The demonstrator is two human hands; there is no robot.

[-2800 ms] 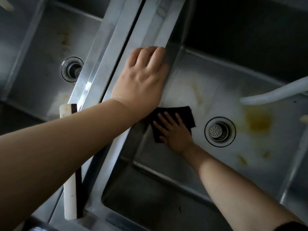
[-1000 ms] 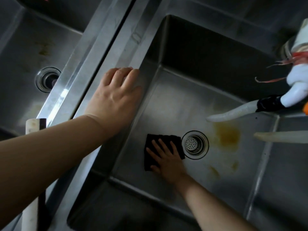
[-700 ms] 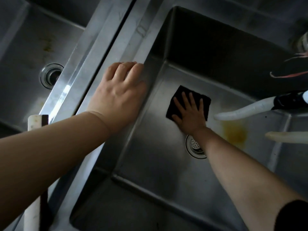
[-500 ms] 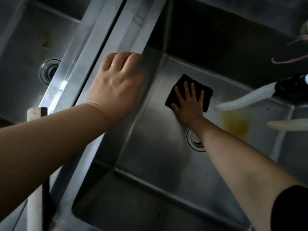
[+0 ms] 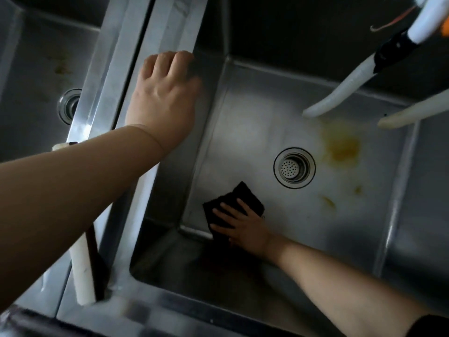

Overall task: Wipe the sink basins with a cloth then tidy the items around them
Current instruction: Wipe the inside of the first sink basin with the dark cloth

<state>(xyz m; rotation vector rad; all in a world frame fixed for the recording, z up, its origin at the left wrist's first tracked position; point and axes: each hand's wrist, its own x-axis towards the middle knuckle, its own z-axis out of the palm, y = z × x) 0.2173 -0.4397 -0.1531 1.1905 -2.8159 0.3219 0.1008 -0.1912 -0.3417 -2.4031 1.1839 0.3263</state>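
The right sink basin (image 5: 255,132) is brushed stainless steel, dull-sheened and smooth, with yellow-brown stains (image 5: 342,149) at 3 o'clock of its shiny, perforated metal drain strainer (image 5: 294,168). The cloth (image 5: 233,203) is black, matt and soft-looking. The divider rim (image 5: 170,23) is glossier steel, catching light. 2 hoses (image 5: 340,93) at 2 o'clock look like smooth white plastic. The left basin (image 5: 36,93) is the same dull steel.

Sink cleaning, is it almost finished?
Not yet. The right hand presses the black cloth flat on the right basin's near-left corner; the left hand rests on the divider rim. A yellow stain remains by the drain. The left basin also shows marks, and tidying looks unstarted.
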